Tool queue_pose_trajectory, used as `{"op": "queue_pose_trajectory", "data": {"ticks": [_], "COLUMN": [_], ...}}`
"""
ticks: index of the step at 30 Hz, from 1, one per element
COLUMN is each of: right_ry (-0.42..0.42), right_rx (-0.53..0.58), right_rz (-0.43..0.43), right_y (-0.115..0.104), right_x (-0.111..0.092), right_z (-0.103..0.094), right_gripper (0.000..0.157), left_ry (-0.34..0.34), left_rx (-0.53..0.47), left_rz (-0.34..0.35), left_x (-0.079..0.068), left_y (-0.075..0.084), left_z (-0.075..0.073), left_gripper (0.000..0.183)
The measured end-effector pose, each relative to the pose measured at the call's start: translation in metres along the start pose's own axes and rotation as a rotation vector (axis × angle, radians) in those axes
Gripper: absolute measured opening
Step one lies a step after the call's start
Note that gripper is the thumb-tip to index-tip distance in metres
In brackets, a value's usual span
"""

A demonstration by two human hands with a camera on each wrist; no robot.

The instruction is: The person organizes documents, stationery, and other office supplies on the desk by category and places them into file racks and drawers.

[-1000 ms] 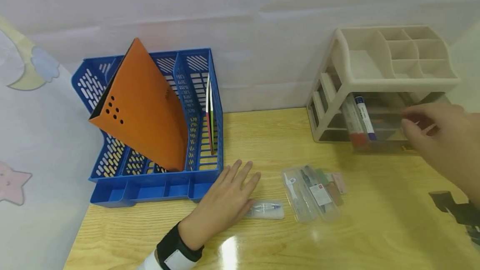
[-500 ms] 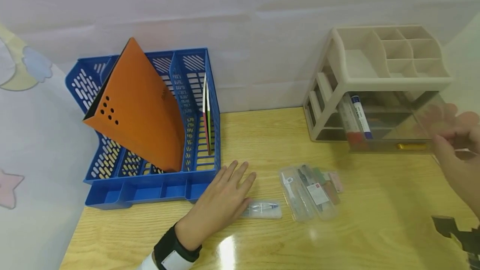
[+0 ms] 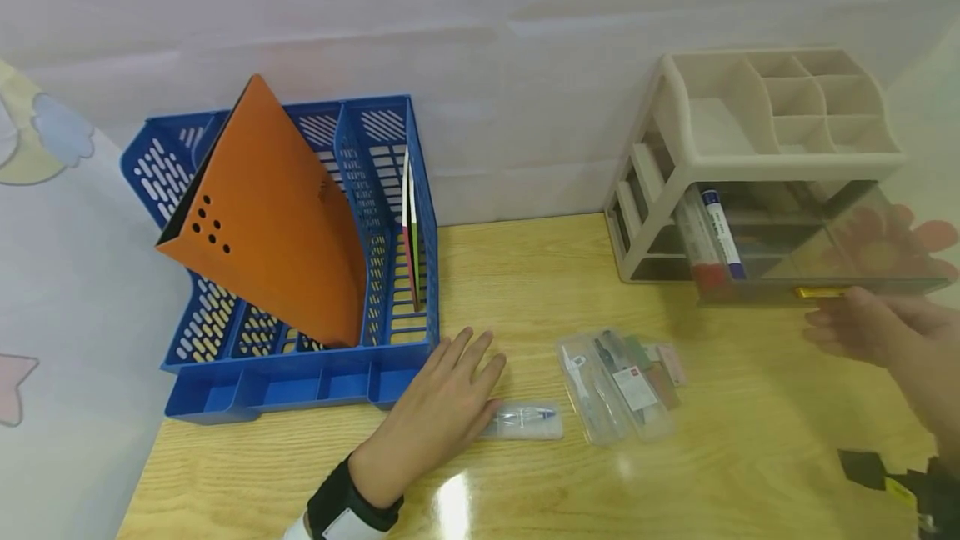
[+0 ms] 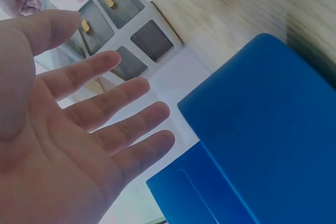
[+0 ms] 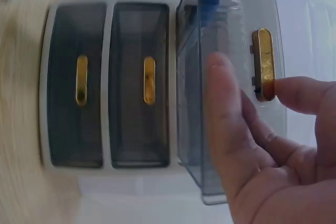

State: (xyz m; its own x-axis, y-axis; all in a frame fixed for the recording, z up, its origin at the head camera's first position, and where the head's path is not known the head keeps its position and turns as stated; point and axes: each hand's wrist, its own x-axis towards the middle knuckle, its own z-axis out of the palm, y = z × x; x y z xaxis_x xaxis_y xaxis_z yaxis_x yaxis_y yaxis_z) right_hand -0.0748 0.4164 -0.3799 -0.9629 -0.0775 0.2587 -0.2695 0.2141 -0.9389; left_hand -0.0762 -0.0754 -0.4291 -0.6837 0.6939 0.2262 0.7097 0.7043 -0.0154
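My right hand (image 3: 892,327) is at the front of the pulled-out clear top drawer (image 5: 226,40). Its thumb touches one end of the gold handle (image 5: 264,64), with curled fingertips on the handle's other side and the index finger along the drawer's lower edge. In this drawer lie a white marker with blue ends (image 3: 722,233) and a clear case with a red end (image 3: 697,244). My left hand (image 3: 438,407) lies with fingers spread beside the blue file rack (image 3: 300,382), its thumb at the edge of a clear packet with a blue-tipped pen (image 3: 528,419).
Two clear cases, one with a white label (image 3: 636,388), and small green, brown and pink pieces (image 3: 671,363) lie mid-table. An orange folder (image 3: 277,215) and thin booklets (image 3: 411,232) stand in the rack. The cream drawer unit (image 3: 787,161) has compartments on top.
My right hand has gone from the drawer's right side, out past its corner, to the gold handle. The drawer stays pulled out. My left hand stays put; the head view has shifted slightly.
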Motion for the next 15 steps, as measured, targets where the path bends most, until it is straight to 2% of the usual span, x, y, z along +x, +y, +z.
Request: {"op": "queue_pose_trajectory", "data": {"ticks": [1, 5, 8, 10, 13, 15], "right_ry": [0.066, -0.064, -0.170, -0.209, -0.249, -0.213], "right_rx": [0.011, 0.539, 0.857, 1.061, 1.277, 1.351], "right_rz": [0.091, 0.043, 0.027, 0.044, 0.066, 0.069], "right_y": [-0.005, 0.008, 0.018, 0.021, 0.019, 0.017], "right_x": [-0.003, -0.001, 0.004, 0.006, 0.008, 0.008], "right_z": [0.005, 0.002, 0.000, 0.002, 0.007, 0.011], "right_gripper": [0.044, 0.048, 0.051, 0.053, 0.055, 0.056], "left_ry": [0.000, -0.008, -0.016, -0.017, -0.015, -0.010], "left_rx": [0.002, 0.012, 0.027, 0.036, 0.040, 0.040], "left_rz": [-0.001, 0.000, -0.002, -0.005, -0.006, -0.003], "left_x": [0.000, -0.001, -0.001, -0.001, -0.001, -0.002], "left_y": [0.000, -0.001, -0.001, -0.001, -0.001, -0.001], "left_z": [0.000, 0.001, 0.001, 0.001, 0.001, 0.001], "left_gripper": [0.051, 0.049, 0.048, 0.048, 0.047, 0.046]}}
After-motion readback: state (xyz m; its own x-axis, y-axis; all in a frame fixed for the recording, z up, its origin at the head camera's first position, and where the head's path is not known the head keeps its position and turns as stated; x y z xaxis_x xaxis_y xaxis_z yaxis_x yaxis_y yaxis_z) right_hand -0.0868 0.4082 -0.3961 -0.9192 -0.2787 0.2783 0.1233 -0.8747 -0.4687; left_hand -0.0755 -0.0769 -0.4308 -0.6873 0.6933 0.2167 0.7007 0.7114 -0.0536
